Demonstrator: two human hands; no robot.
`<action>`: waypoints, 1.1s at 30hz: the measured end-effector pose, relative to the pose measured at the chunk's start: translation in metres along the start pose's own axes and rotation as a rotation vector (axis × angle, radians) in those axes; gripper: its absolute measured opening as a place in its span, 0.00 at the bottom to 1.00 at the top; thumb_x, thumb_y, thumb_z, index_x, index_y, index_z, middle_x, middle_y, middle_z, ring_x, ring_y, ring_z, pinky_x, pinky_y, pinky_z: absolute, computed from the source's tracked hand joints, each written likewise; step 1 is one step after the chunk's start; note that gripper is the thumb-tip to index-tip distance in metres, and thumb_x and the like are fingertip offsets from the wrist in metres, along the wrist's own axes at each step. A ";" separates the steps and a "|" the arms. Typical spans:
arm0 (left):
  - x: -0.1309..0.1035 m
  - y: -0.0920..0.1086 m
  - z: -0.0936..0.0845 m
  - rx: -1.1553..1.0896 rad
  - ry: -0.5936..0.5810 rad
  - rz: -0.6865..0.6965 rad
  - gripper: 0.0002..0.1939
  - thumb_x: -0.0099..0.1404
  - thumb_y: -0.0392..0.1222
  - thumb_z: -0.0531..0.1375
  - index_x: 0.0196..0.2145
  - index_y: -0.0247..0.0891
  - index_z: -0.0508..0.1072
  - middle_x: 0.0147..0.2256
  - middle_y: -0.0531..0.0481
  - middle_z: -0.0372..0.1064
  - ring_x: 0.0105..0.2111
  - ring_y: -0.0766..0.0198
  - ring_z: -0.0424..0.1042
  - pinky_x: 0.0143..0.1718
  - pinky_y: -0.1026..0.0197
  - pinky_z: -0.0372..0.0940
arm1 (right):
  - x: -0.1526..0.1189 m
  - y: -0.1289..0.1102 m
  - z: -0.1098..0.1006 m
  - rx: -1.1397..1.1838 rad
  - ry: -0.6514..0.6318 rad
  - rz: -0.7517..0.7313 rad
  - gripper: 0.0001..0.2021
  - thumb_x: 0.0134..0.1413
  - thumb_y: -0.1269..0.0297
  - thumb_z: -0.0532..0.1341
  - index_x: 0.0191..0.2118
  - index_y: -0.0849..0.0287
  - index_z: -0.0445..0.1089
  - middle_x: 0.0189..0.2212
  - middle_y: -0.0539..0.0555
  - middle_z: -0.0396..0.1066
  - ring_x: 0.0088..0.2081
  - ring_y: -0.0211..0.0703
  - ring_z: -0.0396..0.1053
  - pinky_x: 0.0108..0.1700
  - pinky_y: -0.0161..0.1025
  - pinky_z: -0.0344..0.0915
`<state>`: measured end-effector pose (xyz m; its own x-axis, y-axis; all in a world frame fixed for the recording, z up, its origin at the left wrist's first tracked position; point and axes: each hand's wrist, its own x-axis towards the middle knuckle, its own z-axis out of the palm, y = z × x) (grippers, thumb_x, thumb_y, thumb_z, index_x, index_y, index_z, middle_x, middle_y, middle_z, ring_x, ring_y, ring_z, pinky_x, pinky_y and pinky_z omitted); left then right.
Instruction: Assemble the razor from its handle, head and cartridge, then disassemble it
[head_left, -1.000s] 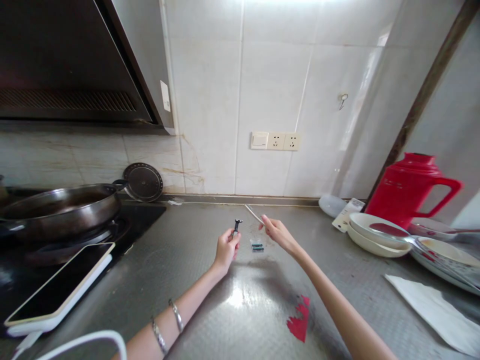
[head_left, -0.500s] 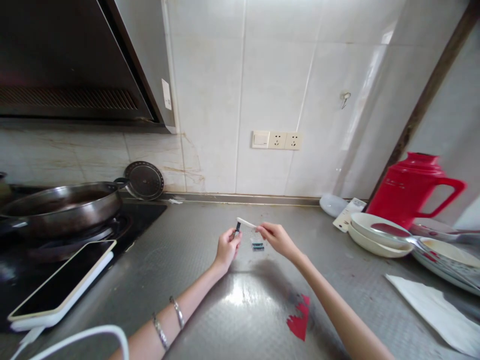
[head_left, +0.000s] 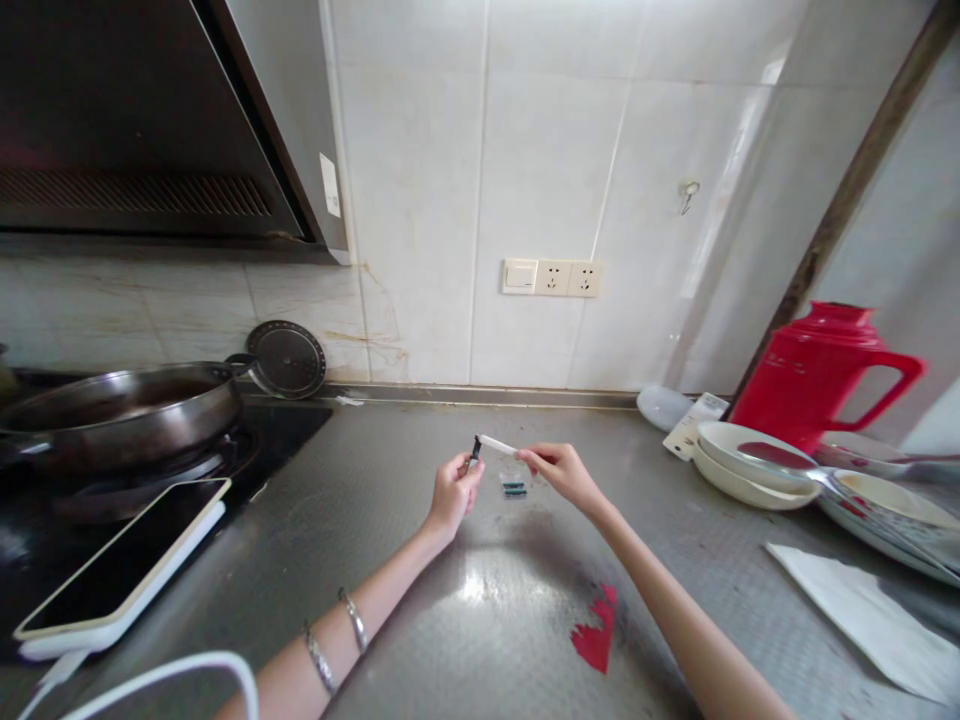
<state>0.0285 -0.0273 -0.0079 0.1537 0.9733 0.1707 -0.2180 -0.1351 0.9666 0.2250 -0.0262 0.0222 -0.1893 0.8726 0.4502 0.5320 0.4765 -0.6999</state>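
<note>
Above the middle of the steel counter, my left hand [head_left: 454, 490] pinches a small black piece [head_left: 476, 447] with a paler lower part, held upright. My right hand [head_left: 559, 470] grips the far end of a slim white stick [head_left: 498, 445] between thumb and fingers. The stick's left end is at the top of the black piece; whether they touch or are joined I cannot tell. Just below, a small clear packet [head_left: 514, 487] with dark teal strips lies on the counter between my hands. A torn red scrap [head_left: 596, 630] lies nearer, beside my right forearm.
At left, a steel pan [head_left: 124, 410] sits on the black stove, with a phone [head_left: 124, 560] on a white block and a white cable [head_left: 195, 660] in front. Stacked bowls [head_left: 739, 490], a red flask [head_left: 817, 375] and white paper [head_left: 862, 620] stand or lie at right.
The white stick's left end has moved slightly right, from over the top of the black piece to its side. My right hand has shifted a little right with it.
</note>
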 end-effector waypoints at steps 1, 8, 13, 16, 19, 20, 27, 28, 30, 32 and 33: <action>0.000 0.001 0.000 -0.015 0.012 0.008 0.14 0.52 0.50 0.59 0.28 0.37 0.63 0.13 0.63 0.48 0.10 0.77 0.44 0.10 0.71 0.40 | 0.000 0.004 -0.003 -0.002 0.010 0.020 0.23 0.50 0.48 0.54 0.21 0.64 0.70 0.15 0.49 0.59 0.19 0.33 0.53 0.22 0.32 0.48; -0.002 -0.001 0.002 0.007 0.024 0.004 0.14 0.53 0.50 0.59 0.29 0.36 0.64 0.13 0.63 0.48 0.10 0.77 0.44 0.11 0.71 0.40 | -0.002 -0.002 -0.005 0.030 0.043 0.008 0.22 0.49 0.48 0.56 0.25 0.64 0.73 0.16 0.51 0.64 0.20 0.34 0.57 0.22 0.31 0.51; -0.002 0.000 0.004 -0.004 0.006 -0.010 0.14 0.53 0.50 0.59 0.27 0.37 0.63 0.13 0.64 0.47 0.10 0.77 0.44 0.11 0.71 0.40 | -0.003 0.008 -0.005 -0.008 0.036 0.048 0.23 0.48 0.47 0.57 0.23 0.64 0.73 0.15 0.51 0.64 0.19 0.34 0.57 0.21 0.31 0.50; -0.002 0.001 0.006 -0.023 0.049 -0.045 0.14 0.53 0.50 0.58 0.27 0.38 0.60 0.13 0.64 0.47 0.10 0.77 0.44 0.10 0.71 0.40 | -0.002 0.016 -0.007 -0.040 0.089 0.074 0.24 0.48 0.46 0.56 0.19 0.64 0.71 0.13 0.50 0.61 0.18 0.34 0.55 0.21 0.32 0.48; -0.005 0.000 0.012 -0.009 0.093 -0.114 0.13 0.52 0.49 0.58 0.26 0.39 0.59 0.13 0.64 0.46 0.09 0.77 0.43 0.10 0.71 0.38 | -0.001 0.012 0.001 -0.029 0.073 0.058 0.24 0.49 0.46 0.55 0.19 0.64 0.71 0.13 0.49 0.60 0.18 0.33 0.55 0.21 0.31 0.48; -0.007 0.001 0.014 -0.001 0.100 -0.133 0.13 0.52 0.49 0.58 0.25 0.39 0.59 0.13 0.64 0.47 0.09 0.77 0.44 0.10 0.71 0.38 | -0.001 0.010 0.004 -0.026 0.056 0.047 0.24 0.49 0.46 0.55 0.20 0.64 0.71 0.14 0.49 0.60 0.18 0.33 0.55 0.21 0.31 0.48; -0.010 0.007 0.018 -0.022 0.149 -0.171 0.12 0.53 0.45 0.57 0.23 0.40 0.55 0.13 0.64 0.46 0.09 0.78 0.42 0.10 0.72 0.37 | -0.003 0.027 -0.003 -0.086 0.069 0.076 0.26 0.48 0.44 0.54 0.17 0.64 0.69 0.12 0.49 0.57 0.18 0.33 0.52 0.20 0.31 0.47; -0.010 0.007 0.017 -0.013 0.154 -0.174 0.12 0.53 0.45 0.56 0.23 0.40 0.55 0.13 0.64 0.46 0.09 0.77 0.42 0.10 0.72 0.37 | -0.003 0.026 -0.003 -0.084 0.079 0.072 0.26 0.49 0.44 0.54 0.16 0.64 0.68 0.12 0.48 0.56 0.18 0.32 0.51 0.20 0.31 0.47; -0.010 0.005 0.018 0.016 0.151 -0.179 0.11 0.53 0.45 0.56 0.23 0.39 0.56 0.13 0.64 0.46 0.09 0.77 0.42 0.10 0.71 0.37 | -0.002 0.020 0.000 -0.058 0.072 0.048 0.26 0.49 0.45 0.54 0.17 0.64 0.67 0.13 0.49 0.57 0.18 0.32 0.52 0.20 0.31 0.47; -0.012 0.004 0.020 0.047 0.134 -0.169 0.10 0.54 0.45 0.56 0.23 0.39 0.57 0.13 0.63 0.46 0.09 0.77 0.43 0.09 0.71 0.38 | -0.001 0.012 0.007 -0.034 0.062 0.019 0.25 0.50 0.46 0.54 0.18 0.64 0.67 0.13 0.49 0.57 0.19 0.32 0.52 0.20 0.31 0.47; -0.012 0.003 0.020 0.056 0.121 -0.162 0.10 0.54 0.45 0.55 0.24 0.39 0.58 0.13 0.63 0.46 0.09 0.77 0.43 0.09 0.71 0.38 | 0.000 0.010 0.010 -0.027 0.064 0.014 0.24 0.51 0.47 0.54 0.18 0.64 0.67 0.13 0.48 0.57 0.19 0.32 0.52 0.21 0.31 0.47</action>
<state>0.0456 -0.0435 -0.0033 0.0646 0.9979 -0.0086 -0.1456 0.0180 0.9892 0.2224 -0.0207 0.0095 -0.1292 0.8701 0.4756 0.5568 0.4605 -0.6913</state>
